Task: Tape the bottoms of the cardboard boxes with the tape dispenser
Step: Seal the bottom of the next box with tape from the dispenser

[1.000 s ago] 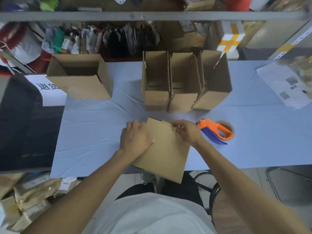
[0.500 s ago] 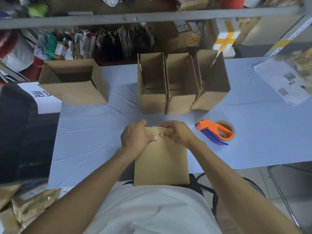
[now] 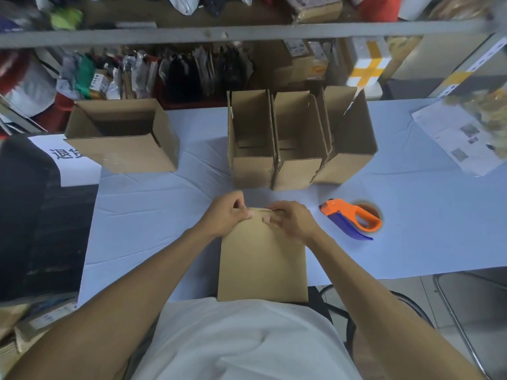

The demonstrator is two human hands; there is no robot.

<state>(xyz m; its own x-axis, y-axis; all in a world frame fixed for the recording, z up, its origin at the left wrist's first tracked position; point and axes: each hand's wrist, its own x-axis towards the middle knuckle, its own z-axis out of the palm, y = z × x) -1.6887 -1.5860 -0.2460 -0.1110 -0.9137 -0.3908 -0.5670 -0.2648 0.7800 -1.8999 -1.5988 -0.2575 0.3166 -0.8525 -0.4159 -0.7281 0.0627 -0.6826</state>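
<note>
While it lies flat across the near edge of the pale blue tabletop (image 3: 153,215), the folded brown cardboard box (image 3: 262,259) is pinched at its far edge by left hand (image 3: 226,215) and right hand (image 3: 292,220), likely to pull it open. One orange-and-blue tape dispenser (image 3: 352,219) waits just right. Three opened boxes (image 3: 299,138) stand behind, a fourth (image 3: 120,135) well left.

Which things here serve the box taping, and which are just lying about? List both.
For the job: flat cardboard box held at its far edge by left hand and right hand; tape dispenser; three upright boxes; open box.

Lying about: printed sheet; shelf clutter; sign with characters.
</note>
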